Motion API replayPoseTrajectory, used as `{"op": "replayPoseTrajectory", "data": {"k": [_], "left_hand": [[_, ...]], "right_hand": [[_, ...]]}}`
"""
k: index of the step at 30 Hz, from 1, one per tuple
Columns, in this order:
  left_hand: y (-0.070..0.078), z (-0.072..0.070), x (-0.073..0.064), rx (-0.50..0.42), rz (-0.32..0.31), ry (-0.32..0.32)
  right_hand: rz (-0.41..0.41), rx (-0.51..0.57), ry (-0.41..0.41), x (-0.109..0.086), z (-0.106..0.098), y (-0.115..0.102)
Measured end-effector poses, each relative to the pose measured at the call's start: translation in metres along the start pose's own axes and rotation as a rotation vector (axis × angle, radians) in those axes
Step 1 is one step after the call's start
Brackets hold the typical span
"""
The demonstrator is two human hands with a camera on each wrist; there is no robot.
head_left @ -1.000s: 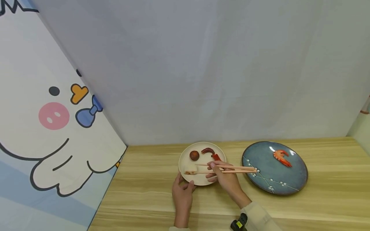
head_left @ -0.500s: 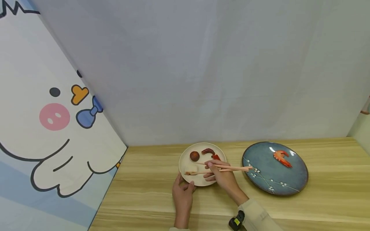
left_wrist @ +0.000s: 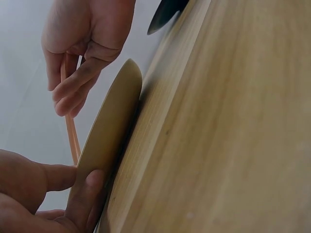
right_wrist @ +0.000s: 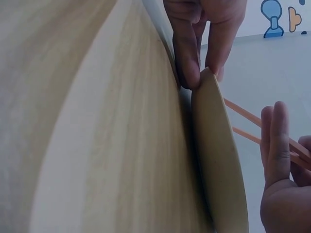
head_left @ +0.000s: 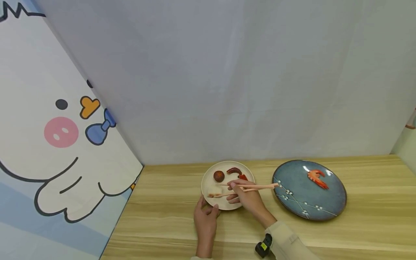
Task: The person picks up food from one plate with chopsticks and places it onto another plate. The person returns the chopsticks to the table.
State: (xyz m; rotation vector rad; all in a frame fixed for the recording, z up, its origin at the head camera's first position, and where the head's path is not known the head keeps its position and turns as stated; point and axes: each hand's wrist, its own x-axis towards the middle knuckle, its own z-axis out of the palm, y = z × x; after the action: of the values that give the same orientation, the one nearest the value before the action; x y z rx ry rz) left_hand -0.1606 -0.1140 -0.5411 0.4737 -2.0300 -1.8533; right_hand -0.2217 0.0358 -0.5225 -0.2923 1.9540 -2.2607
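Note:
My left hand (head_left: 205,220) pinches the near left rim of a small cream plate (head_left: 230,206), thumb on top and fingers beneath in the left wrist view. My right hand (head_left: 248,198) holds a pair of light wooden chopsticks (head_left: 260,187) over this plate. Their tips lie about a whitish food piece with a browned edge (head_left: 214,190); whether they grip it I cannot tell. Farther back on the plate are a round brown ball (head_left: 219,176) and a dark red curled tentacle (head_left: 234,170). A red piece (head_left: 243,177) is partly hidden behind my right hand.
To the right stands a larger blue plate (head_left: 312,202) with a white blossom pattern, bearing an orange-red shrimp (head_left: 317,178). Both plates rest on a wood-grain table (head_left: 162,216). A grey curtain (head_left: 243,90) hangs behind, and a cartoon-printed cloth (head_left: 65,162) stands at left.
My right hand has shifted slightly left, and the chopsticks' rear ends have swung left and up, away from the blue plate. My left hand and the plates keep their places.

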Motion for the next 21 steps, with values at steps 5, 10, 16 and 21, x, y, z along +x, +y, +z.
{"op": "replayPoseTrajectory", "data": {"k": [5, 10, 16, 21], "left_hand": [[-0.0013, 0.0000, 0.0001, -0.023, -0.007, -0.008], [-0.0026, -0.0001, 0.0006, -0.056, -0.023, -0.020], [-0.0040, -0.0002, 0.0015, -0.047, -0.023, -0.020], [-0.0051, 0.0000, 0.0022, -0.044, -0.027, -0.018]], "right_hand": [[0.020, -0.015, -0.013, 0.0012, -0.0004, -0.0006], [0.023, -0.025, -0.021, 0.0031, 0.0007, -0.0021], [0.007, -0.027, -0.048, 0.0066, 0.0008, -0.0013], [0.013, -0.024, -0.048, 0.0093, 0.0012, 0.0003]]}}
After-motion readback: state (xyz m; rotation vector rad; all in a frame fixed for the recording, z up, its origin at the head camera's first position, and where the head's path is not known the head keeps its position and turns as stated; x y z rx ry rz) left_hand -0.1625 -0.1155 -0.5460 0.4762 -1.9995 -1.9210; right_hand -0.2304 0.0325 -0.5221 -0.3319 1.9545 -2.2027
